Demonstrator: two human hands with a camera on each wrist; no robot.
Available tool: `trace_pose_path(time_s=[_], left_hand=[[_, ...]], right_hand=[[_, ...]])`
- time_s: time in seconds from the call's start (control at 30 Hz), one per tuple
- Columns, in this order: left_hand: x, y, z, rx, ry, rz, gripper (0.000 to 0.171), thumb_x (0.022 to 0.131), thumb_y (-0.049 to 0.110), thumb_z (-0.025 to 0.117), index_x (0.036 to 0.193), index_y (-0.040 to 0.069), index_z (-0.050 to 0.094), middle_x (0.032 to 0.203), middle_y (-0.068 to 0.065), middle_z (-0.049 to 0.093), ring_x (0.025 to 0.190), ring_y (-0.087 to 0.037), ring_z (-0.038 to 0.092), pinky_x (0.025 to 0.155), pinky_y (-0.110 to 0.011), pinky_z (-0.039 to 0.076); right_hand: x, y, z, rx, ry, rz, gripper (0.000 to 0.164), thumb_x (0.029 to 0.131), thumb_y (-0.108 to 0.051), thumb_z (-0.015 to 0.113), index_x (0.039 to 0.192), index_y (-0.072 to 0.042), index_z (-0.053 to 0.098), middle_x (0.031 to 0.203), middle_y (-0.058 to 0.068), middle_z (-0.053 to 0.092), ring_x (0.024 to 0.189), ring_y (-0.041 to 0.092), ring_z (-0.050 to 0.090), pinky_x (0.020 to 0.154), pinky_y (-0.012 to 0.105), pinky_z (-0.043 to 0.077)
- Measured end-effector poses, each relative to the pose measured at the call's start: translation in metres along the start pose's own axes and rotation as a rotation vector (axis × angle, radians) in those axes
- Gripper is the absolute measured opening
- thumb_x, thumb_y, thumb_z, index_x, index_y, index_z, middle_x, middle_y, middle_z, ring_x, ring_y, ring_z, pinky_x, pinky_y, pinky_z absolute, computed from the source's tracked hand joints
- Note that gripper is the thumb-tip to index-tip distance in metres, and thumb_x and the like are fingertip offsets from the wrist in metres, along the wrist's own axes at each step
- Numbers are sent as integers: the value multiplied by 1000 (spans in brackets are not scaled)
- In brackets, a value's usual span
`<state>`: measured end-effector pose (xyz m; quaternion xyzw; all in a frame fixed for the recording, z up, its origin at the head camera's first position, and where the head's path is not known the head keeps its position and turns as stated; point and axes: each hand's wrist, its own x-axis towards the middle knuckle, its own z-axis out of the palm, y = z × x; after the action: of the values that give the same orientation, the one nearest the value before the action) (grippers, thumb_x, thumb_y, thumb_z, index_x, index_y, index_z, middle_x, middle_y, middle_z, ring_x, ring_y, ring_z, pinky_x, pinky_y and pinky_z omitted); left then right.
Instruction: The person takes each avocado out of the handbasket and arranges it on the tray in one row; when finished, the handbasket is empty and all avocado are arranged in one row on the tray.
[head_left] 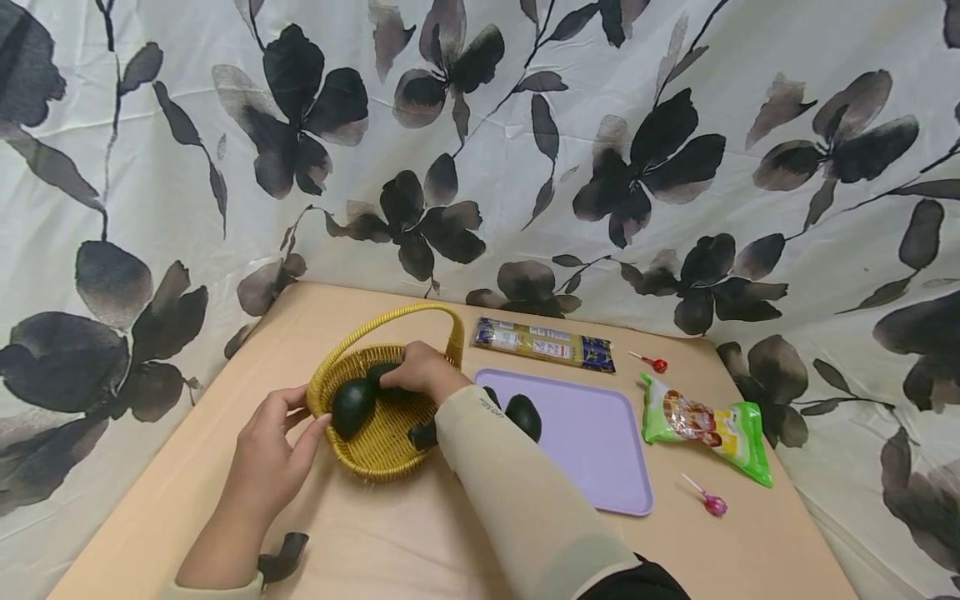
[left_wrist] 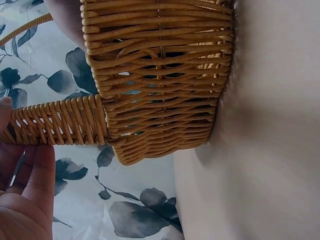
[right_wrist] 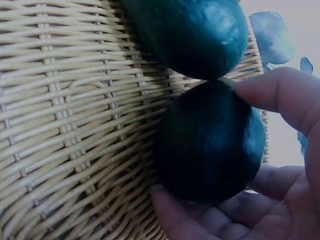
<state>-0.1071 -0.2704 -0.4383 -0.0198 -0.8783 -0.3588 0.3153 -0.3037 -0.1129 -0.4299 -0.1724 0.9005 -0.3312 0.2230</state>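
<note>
A yellow wicker basket (head_left: 382, 462) with a tall arched handle stands on the table. My left hand (head_left: 272, 450) grips it at its left side; in the left wrist view the fingers (left_wrist: 40, 175) close round the foot of the handle (left_wrist: 60, 120). Inside the basket lies one dark green avocado (head_left: 352, 408). My right hand (head_left: 425, 371) reaches over the rim and holds a second avocado (right_wrist: 210, 142) between thumb and fingers. In the right wrist view this avocado sits against the wicker, right beside the other avocado (right_wrist: 195, 35).
Right of the basket, a lilac tray (head_left: 592, 433) carries another avocado (head_left: 523, 417) and one mostly hidden by my right sleeve. Behind it lies a long pasta packet (head_left: 543, 343). Farther right are a green snack bag (head_left: 705, 425), a red lollipop (head_left: 658, 365) and a pink lollipop (head_left: 714, 504).
</note>
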Motion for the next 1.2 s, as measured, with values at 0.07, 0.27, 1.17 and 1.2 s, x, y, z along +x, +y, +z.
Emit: trace_pose_path(time_s=[0.07,0.27,1.17,1.2], left_hand=[[0,0,0,-1,-1,1,47,85,-6,79,125,-4,54,124,-15,63,112,-35,68,99,5,39],[0,1,1,-1,0,4,48,85,-6,79,125,-4,54,123,-14,64,112,-34,68,99,5,39],[3,3,-2,7,24,22,46,83,-7,79,123,-6,55,121,-17,65,108,-37,69,98,7,38],[3,3,-2,7,24,22,46,83,-7,79,123,-6,55,121,-17,65,108,-37,69,98,7,37]], right_hand=[[-1,2,-1,1,-16,1,36,85,-31,82,78,-11,54,76,0,50,69,16,50,59,29,43],[-7,5,-1,-3,-48,13,36,83,-34,84,80,-12,56,80,-1,51,72,16,50,59,28,44],[-20,4,-24,64,-35,-193,45,88,-31,77,130,-20,66,132,2,62,108,17,58,92,32,56],[-22,4,-26,57,-36,-201,46,89,-33,76,132,-21,66,137,2,61,112,18,58,95,33,56]])
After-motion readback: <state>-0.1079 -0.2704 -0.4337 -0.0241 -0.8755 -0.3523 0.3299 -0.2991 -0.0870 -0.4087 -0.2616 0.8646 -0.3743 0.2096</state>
